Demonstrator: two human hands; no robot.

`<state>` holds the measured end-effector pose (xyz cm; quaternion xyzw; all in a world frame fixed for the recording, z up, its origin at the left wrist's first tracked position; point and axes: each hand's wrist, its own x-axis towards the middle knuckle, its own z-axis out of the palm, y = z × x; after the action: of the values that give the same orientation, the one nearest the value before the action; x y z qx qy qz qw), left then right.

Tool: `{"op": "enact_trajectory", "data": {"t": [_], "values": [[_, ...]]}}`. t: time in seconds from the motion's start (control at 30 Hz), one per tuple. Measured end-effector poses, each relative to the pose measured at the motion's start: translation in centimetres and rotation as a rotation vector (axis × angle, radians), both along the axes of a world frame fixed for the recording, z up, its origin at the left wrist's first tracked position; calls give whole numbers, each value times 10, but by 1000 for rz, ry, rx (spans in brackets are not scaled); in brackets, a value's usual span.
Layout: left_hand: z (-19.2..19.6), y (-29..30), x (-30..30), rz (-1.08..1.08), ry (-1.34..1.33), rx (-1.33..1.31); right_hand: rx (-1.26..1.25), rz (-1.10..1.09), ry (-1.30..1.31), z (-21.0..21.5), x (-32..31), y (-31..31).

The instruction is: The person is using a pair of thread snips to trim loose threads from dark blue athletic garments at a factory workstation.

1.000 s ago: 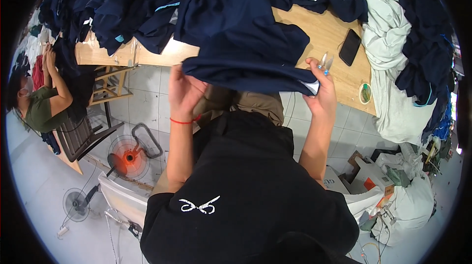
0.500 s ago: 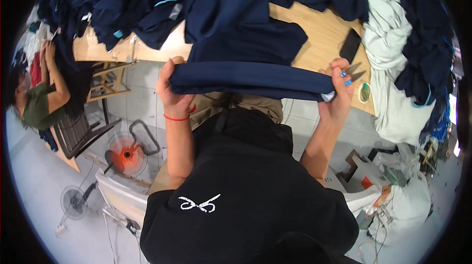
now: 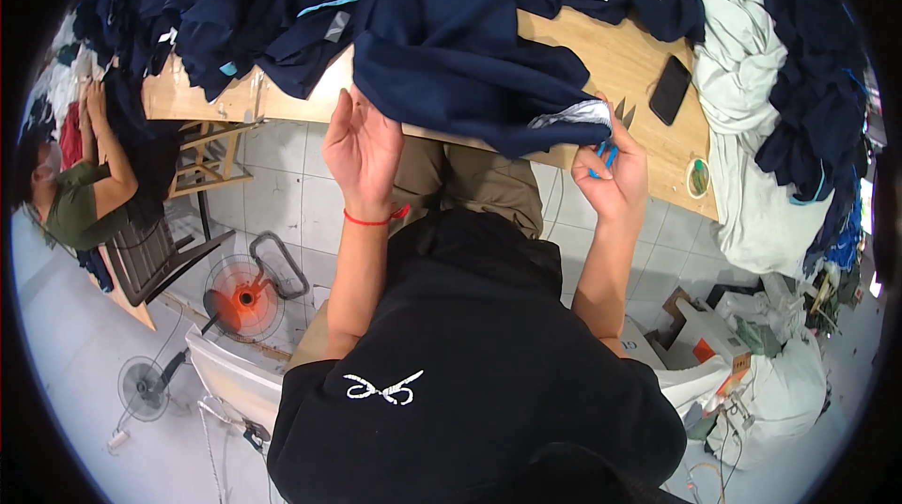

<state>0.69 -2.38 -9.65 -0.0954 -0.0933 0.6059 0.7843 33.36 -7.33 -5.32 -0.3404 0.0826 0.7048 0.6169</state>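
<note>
A navy blue garment (image 3: pixel 451 58) lies over the front edge of the table, its near part hanging loosely toward me. My right hand (image 3: pixel 622 175) pinches its right corner, where a white-grey inner side (image 3: pixel 578 115) shows. The same hand holds small scissors (image 3: pixel 625 112) with blue handles, blades pointing up past the cloth. At the garment's left, my left hand (image 3: pixel 365 152) is raised with fingers stretched and palm showing. It holds nothing, and whether its fingertips touch the cloth I cannot tell.
Piled navy garments (image 3: pixel 211 11) cover the back of the wooden table (image 3: pixel 625 58). A black phone (image 3: pixel 670 91) and a small round container (image 3: pixel 697 178) lie at the right, beside pale green cloth (image 3: pixel 738 44). A person (image 3: pixel 85 185) works at far left, near two fans (image 3: pixel 246 297).
The stretched band of cloth has been let go by my left hand and has dropped slack. My right hand has moved left, still gripping the corner and scissors.
</note>
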Motion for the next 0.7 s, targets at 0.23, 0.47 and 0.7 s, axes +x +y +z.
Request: {"op": "enact_trajectory", "data": {"t": [0.23,0.47,0.7], "values": [[-3,3,-13,28,-193,-138,-41,-85,254,-18,12,-2],[-20,4,-25,5,-217,-173,45,-43,273,-10,-2,2],[-11,2,-23,-105,84,-138,46,-14,58,4,-11,3]]}}
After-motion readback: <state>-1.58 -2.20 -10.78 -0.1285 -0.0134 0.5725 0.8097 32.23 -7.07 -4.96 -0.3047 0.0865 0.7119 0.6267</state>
